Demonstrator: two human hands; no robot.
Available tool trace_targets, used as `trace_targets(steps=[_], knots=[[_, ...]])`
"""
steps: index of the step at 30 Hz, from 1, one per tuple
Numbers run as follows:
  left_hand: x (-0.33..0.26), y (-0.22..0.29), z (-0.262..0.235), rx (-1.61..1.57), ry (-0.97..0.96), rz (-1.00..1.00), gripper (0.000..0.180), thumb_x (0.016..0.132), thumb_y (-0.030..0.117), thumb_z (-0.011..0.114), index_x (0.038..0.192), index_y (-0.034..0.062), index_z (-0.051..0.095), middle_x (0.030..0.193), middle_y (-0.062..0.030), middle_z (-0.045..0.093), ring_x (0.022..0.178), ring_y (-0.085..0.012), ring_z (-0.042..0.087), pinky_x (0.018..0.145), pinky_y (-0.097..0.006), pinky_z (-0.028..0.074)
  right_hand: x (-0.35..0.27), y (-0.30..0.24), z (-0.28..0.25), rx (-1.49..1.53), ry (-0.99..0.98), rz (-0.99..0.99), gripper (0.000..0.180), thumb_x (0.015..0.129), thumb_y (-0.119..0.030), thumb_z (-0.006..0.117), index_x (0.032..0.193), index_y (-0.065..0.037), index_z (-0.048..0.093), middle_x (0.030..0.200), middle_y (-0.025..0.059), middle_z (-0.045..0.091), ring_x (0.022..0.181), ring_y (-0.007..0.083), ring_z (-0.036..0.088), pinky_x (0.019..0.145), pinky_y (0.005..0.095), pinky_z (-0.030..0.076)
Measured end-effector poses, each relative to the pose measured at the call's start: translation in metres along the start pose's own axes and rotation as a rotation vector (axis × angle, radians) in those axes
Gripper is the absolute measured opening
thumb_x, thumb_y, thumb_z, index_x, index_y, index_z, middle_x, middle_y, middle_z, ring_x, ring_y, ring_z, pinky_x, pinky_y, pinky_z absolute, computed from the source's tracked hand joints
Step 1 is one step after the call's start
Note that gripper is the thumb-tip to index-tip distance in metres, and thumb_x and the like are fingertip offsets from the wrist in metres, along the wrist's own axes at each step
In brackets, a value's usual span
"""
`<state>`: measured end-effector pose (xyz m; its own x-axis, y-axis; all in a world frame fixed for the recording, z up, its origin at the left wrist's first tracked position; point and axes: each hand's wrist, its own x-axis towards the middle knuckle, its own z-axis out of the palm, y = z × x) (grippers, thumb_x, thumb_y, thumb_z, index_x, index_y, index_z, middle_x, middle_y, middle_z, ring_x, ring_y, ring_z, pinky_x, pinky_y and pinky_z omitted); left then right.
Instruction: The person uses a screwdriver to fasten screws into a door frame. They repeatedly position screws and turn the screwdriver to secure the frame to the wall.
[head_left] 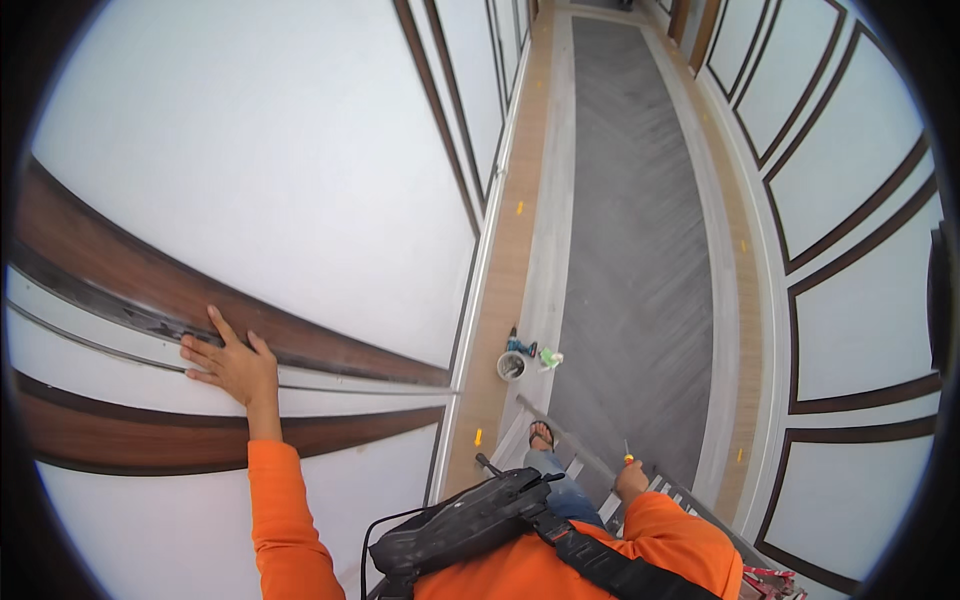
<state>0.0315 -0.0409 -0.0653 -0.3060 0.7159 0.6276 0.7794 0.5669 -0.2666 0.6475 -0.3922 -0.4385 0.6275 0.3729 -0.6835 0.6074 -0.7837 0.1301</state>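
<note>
My left hand (240,368) lies with fingers spread against the white wall at the left. Its fingertips touch the dark lower edge of a brown wooden trim board (300,345), beside a thin grey strip (330,388). Lower on the same wall runs a second brown board (180,432). Down by my right side, my right hand (631,482) is closed around a screwdriver (628,459) with a red and yellow handle, its thin shaft pointing away from me. Below my body are the metal rungs of a ladder (576,468).
On the floor stand a round bucket (511,366), a teal cordless drill (518,343) and a green and white bottle (551,357). A grey floor (640,200) with wood-coloured borders runs down the corridor. White panelled walls (860,180) line it. A black bag (460,525) hangs at my front.
</note>
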Motion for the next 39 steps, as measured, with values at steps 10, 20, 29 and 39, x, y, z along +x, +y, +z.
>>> trace_targets(steps=[10, 20, 29, 39], knots=[[-0.034, -0.034, -0.113, -0.186, -0.180, 0.315, 0.094, 0.084, 0.018, 0.077, 0.165, 0.0129, 0.030, 0.173, -0.0243, 0.014, 0.161, -0.0430, 0.011, 0.130, -0.057, 0.013, -0.034, 0.028, -0.037, 0.028, -0.133, -0.136, 0.048, 0.095, -0.025, 0.066, 0.136, -0.005, 0.051, 0.130, 0.0205, 0.068, 0.120, 0.0383, 0.068, 0.102, 0.0506, 0.053], [0.000, -0.115, -0.183, -0.054, 0.091, 0.479, 0.080, 0.088, 0.021, 0.072, 0.159, 0.0010, 0.039, 0.165, -0.0203, 0.035, 0.158, -0.0365, 0.024, 0.129, -0.055, 0.018, -0.023, 0.035, -0.002, 0.252, 0.148, -0.508, 0.035, 0.093, -0.028, 0.069, 0.113, -0.001, 0.059, 0.108, 0.0281, 0.070, 0.104, 0.0477, 0.069, 0.087, 0.0543, 0.053], [0.026, -0.097, -0.159, -0.102, -0.496, 0.279, 0.092, 0.092, 0.018, 0.068, 0.168, 0.0089, 0.017, 0.099, -0.0190, 0.075, 0.096, -0.0369, 0.073, 0.087, -0.050, 0.056, -0.026, -0.055, -0.053, 0.335, 0.179, -0.879, 0.034, 0.092, -0.026, 0.071, 0.109, 0.000, 0.058, 0.101, 0.0297, 0.070, 0.099, 0.0505, 0.068, 0.082, 0.0558, 0.052], [-0.042, -0.032, -0.085, -0.772, -0.383, -0.098, 0.100, 0.099, 0.024, 0.065, 0.168, 0.0078, -0.005, 0.127, -0.0259, 0.065, 0.101, -0.0383, 0.072, 0.087, -0.046, 0.058, -0.189, -0.081, -0.280, 0.190, 0.429, -1.071, 0.030, 0.091, -0.019, 0.073, 0.112, -0.002, 0.060, 0.094, 0.0287, 0.070, 0.092, 0.0516, 0.067, 0.078, 0.0554, 0.051]])
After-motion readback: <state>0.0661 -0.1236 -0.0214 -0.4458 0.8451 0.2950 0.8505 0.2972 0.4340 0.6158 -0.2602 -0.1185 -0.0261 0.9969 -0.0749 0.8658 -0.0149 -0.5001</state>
